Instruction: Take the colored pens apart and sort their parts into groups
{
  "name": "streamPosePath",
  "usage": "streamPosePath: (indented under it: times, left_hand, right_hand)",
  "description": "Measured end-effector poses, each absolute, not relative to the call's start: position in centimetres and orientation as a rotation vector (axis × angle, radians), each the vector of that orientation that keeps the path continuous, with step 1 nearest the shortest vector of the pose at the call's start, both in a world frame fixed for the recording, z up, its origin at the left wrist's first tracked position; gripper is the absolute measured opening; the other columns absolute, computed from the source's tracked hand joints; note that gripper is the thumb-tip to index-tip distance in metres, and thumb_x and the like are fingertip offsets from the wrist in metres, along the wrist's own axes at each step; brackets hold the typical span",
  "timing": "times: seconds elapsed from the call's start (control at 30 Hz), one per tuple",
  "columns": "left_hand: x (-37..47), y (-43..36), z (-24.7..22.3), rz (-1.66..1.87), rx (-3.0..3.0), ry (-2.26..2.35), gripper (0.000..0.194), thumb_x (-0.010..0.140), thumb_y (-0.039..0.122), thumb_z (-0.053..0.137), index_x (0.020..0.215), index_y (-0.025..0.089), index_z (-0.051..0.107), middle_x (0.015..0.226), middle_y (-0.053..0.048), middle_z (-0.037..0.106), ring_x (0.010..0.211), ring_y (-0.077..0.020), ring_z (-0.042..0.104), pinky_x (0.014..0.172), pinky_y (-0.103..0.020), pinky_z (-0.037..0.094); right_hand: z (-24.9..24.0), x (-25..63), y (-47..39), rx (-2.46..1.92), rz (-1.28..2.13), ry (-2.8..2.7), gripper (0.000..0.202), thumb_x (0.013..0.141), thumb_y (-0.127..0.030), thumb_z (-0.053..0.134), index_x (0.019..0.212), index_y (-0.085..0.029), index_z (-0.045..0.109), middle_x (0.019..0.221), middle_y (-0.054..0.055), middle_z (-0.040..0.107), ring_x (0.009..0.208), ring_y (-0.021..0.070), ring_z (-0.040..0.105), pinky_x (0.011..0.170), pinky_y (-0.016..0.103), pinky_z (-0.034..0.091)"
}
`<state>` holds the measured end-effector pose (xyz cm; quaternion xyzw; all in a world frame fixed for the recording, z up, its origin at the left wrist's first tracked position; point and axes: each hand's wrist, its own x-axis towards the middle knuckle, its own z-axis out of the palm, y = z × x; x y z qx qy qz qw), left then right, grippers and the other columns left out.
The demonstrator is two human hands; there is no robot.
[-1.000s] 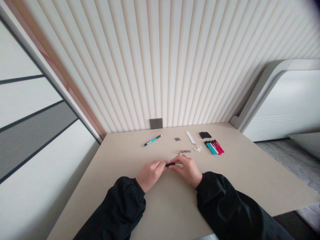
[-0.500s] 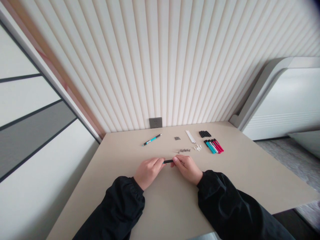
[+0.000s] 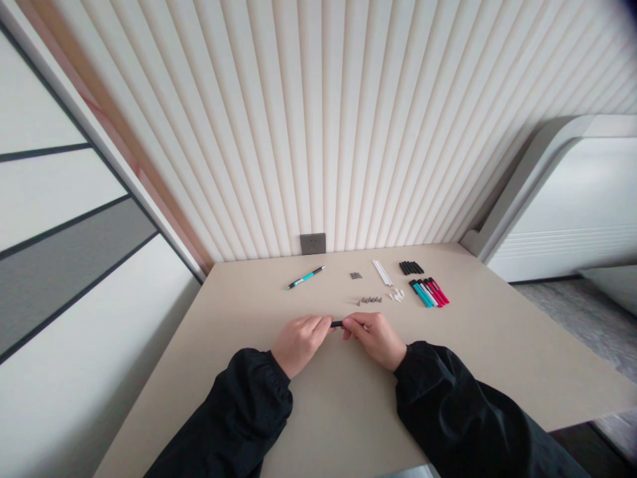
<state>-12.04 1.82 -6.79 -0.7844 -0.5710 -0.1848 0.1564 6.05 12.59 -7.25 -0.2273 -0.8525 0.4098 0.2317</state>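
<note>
A short stretch of a black pen part [image 3: 337, 324] shows between my two hands, above the front half of the table. My left hand [image 3: 302, 342] is closed round its left end, and my right hand [image 3: 374, 337] pinches its right end. The fingers cover the rest of the part. Just beyond my right hand lies a row of small metal pieces [image 3: 369, 300], with small white pieces [image 3: 397, 295] to their right. Farther back rests a blue and black pen [image 3: 306, 277], tilted up to the right.
Small grey pieces [image 3: 355, 275], thin white tubes [image 3: 382, 273], black grips [image 3: 411, 267] and coloured pen barrels [image 3: 428, 292] lie on the beige table [image 3: 239, 299]. A ribbed wall with a dark socket [image 3: 313, 243] stands behind the table.
Less of the black part shows between my hands, whose fingertips are a little closer together. The whole view has shifted slightly.
</note>
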Motion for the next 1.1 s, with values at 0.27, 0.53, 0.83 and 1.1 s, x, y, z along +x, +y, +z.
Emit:
streamPosePath:
  times: [0.27, 0.53, 0.83, 1.1]
  left_hand:
    - [-12.2, 1.9, -7.5, -0.574, -2.306, -1.685, 0.016, 0.095, 0.025, 0.046, 0.104, 0.016, 0.056, 0.082, -0.003, 0.068, 0.074, -0.0166, 0.067, 0.067, -0.028, 0.053]
    - [-12.4, 1.9, -7.2, -0.528, -2.271, -1.711, 0.014, 0.095, 0.023, 0.047, 0.099, 0.017, 0.058, 0.077, -0.002, 0.066, 0.072, -0.0158, 0.066, 0.064, -0.026, 0.051]
    - [-12.2, 2.0, -6.7, -0.502, -2.246, -1.682, 0.014, 0.094, 0.022, 0.047, 0.101, 0.017, 0.058, 0.075, -0.002, 0.063, 0.07, -0.0163, 0.064, 0.063, -0.027, 0.05]
    - [-12.4, 2.1, -7.6, -0.536, -2.292, -1.711, 0.017, 0.094, 0.025, 0.049, 0.104, 0.016, 0.059, 0.08, -0.003, 0.067, 0.071, -0.0171, 0.067, 0.064, -0.027, 0.053]
  right_hand:
    - [-7.0, 6.5, 12.7, -0.446, 0.876, -2.385, 0.033, 0.095, -0.037, 0.043, 0.082, -0.021, 0.069, 0.072, 0.004, 0.066, 0.069, 0.0158, 0.058, 0.067, 0.025, 0.043]
    - [-7.1, 6.3, 12.8, -0.506, 0.933, -2.384, 0.023, 0.092, -0.036, 0.051, 0.095, -0.021, 0.069, 0.082, 0.004, 0.068, 0.074, 0.0153, 0.06, 0.07, 0.025, 0.045]
    - [-6.9, 6.2, 12.8, -0.506, 0.997, -2.416, 0.037, 0.097, -0.035, 0.04, 0.074, -0.019, 0.065, 0.072, 0.003, 0.065, 0.07, 0.0149, 0.059, 0.072, 0.027, 0.045]
    - [-7.8, 6.5, 13.2, -0.424, 0.81, -2.424, 0.023, 0.094, -0.034, 0.048, 0.097, -0.021, 0.067, 0.084, 0.006, 0.066, 0.08, 0.0173, 0.059, 0.074, 0.028, 0.046]
